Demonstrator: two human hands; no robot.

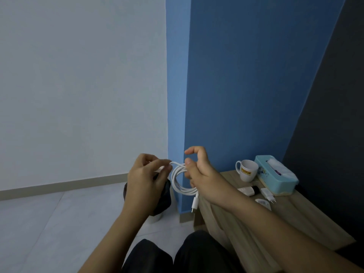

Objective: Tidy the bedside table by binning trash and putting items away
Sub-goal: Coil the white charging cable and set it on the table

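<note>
While both hands work in mid-air left of the bedside surface (232, 196), a white charging cable (178, 182) sits coiled in a few loops between them. Left hand (146, 181): fingers pinched shut on the cable's upper strand. Right hand (199, 174): thumb and lower fingers closed on the coil's right side, index finger curled loose above it. One USB plug (194, 209) dangles free below the coil, touching nothing.

Under the left hand, on the floor, a bin with a dark liner (159, 201), mostly hidden.

On the surface, right of the hands: white mug (247, 170) with a yellow logo, far end near the blue wall. Just right of it a teal tissue box (275, 177). Nearer: white wall charger (268, 195) lying flat, a small white box (246, 191) with a black item behind it, and a small white object (263, 202) I can't identify.
</note>
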